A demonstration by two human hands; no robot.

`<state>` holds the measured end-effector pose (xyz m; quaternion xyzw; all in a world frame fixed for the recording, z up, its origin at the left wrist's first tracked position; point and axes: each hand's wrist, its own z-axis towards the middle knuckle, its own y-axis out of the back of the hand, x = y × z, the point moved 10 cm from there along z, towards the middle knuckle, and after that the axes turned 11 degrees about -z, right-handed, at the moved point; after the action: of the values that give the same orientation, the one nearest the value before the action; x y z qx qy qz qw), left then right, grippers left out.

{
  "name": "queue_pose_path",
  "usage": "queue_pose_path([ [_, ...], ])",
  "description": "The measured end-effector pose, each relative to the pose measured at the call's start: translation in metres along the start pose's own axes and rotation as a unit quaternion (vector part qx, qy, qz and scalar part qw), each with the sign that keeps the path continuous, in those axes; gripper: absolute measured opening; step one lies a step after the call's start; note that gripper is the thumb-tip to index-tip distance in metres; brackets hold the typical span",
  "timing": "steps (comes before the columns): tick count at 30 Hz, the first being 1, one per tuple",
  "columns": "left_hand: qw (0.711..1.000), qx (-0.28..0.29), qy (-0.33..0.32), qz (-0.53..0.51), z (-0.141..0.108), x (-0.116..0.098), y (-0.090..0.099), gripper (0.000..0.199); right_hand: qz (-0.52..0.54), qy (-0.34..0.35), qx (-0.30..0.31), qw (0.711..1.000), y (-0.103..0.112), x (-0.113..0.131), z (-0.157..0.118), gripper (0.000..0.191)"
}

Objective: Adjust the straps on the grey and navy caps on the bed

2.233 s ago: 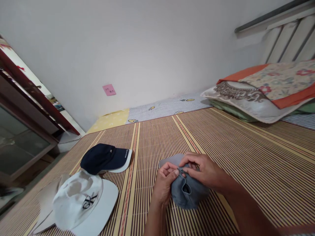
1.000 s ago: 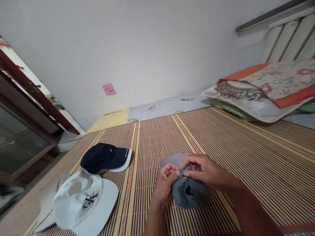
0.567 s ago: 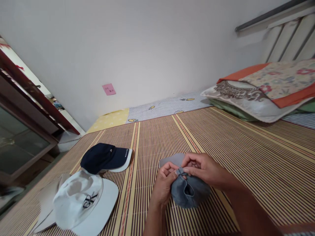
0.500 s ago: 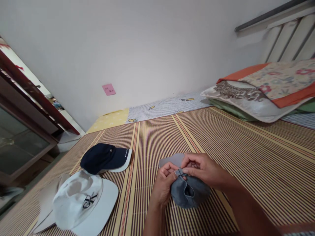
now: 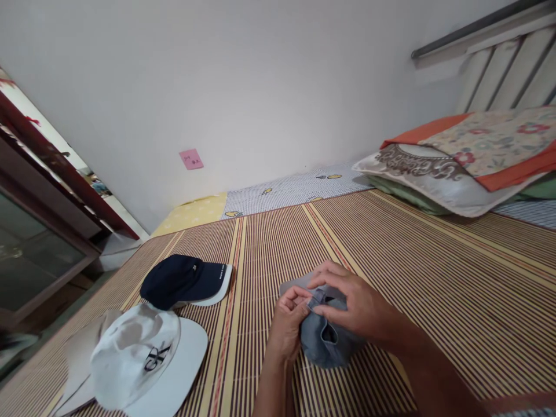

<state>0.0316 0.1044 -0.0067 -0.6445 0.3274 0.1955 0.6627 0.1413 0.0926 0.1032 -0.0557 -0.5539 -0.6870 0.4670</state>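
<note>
A grey-blue cap [image 5: 325,341] rests on the striped mat [image 5: 269,249], its back strap and opening facing me and its lighter brim pointing away. My left hand [image 5: 289,324] pinches the strap at its left end. Over the strap's right side, my right hand [image 5: 347,295] has its thumb and fingers spread around the band, touching it or very near. Left of my hands lie a navy cap [image 5: 182,281] with a white-edged brim and a white cap [image 5: 134,353] with black letters. A beige cap [image 5: 82,359] is partly hidden behind the white one.
Stacked pillows [image 5: 434,174] with an orange floral cover [image 5: 486,139] lie at the back right. A white wall with a pink note [image 5: 191,159] stands behind the mat. At the left are a glass-fronted cabinet [image 5: 35,255] and a doorway.
My right hand's fingers have spread apart and shifted slightly left over the strap. My left hand keeps its pinch. The grey-blue cap's opening has tilted a little.
</note>
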Motion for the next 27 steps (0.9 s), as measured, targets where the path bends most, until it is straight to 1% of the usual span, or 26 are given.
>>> queue_pose_path([
  [2,1.000,-0.018,-0.009,-0.008,0.001,-0.002,0.004,0.039,-0.038,0.022,-0.005,0.999,-0.002,0.006,0.000,0.027],
  [6,0.999,-0.033,-0.013,-0.004,0.001,-0.004,0.007,0.042,-0.082,0.048,-0.016,0.995,-0.009,0.010,0.002,0.016],
  [8,0.999,-0.035,-0.017,-0.003,0.001,-0.003,0.008,0.040,-0.085,0.058,-0.028,0.994,-0.011,0.013,0.003,0.015],
  [11,0.999,-0.036,-0.031,-0.002,0.002,-0.003,0.007,0.036,-0.052,0.078,-0.032,0.995,-0.017,0.026,0.004,0.017],
  [13,0.998,-0.031,-0.052,0.005,0.002,-0.006,0.005,0.035,-0.008,0.095,-0.025,0.995,-0.021,0.038,0.003,0.017],
  [15,0.997,-0.023,-0.069,0.016,0.002,-0.010,0.001,0.032,0.042,0.104,-0.017,0.994,-0.021,0.043,0.003,0.015],
  [17,0.998,-0.014,-0.064,0.021,0.001,-0.011,-0.002,0.030,0.086,0.079,-0.025,0.993,-0.013,0.033,0.004,0.009],
  [18,0.998,-0.010,-0.051,0.021,0.000,-0.010,-0.002,0.030,0.106,0.051,-0.040,0.992,-0.006,0.022,0.004,0.010],
  [20,1.000,-0.003,-0.024,0.017,-0.001,-0.008,-0.003,0.030,0.136,-0.022,-0.067,0.988,0.006,-0.009,0.002,0.020],
  [21,1.000,0.001,-0.015,0.016,-0.002,-0.007,-0.003,0.029,0.149,-0.053,-0.057,0.986,0.007,-0.024,0.001,0.025],
  [23,1.000,0.012,-0.007,0.018,-0.003,-0.008,-0.004,0.028,0.174,-0.082,0.013,0.981,-0.005,-0.043,0.000,0.031],
  [25,1.000,0.021,-0.004,0.021,-0.004,-0.010,-0.004,0.028,0.175,-0.075,0.096,0.977,-0.023,-0.047,-0.003,0.031],
  [27,0.999,0.024,-0.003,0.027,-0.004,-0.012,-0.001,0.028,0.169,-0.056,0.148,0.973,-0.037,-0.045,-0.005,0.025],
])
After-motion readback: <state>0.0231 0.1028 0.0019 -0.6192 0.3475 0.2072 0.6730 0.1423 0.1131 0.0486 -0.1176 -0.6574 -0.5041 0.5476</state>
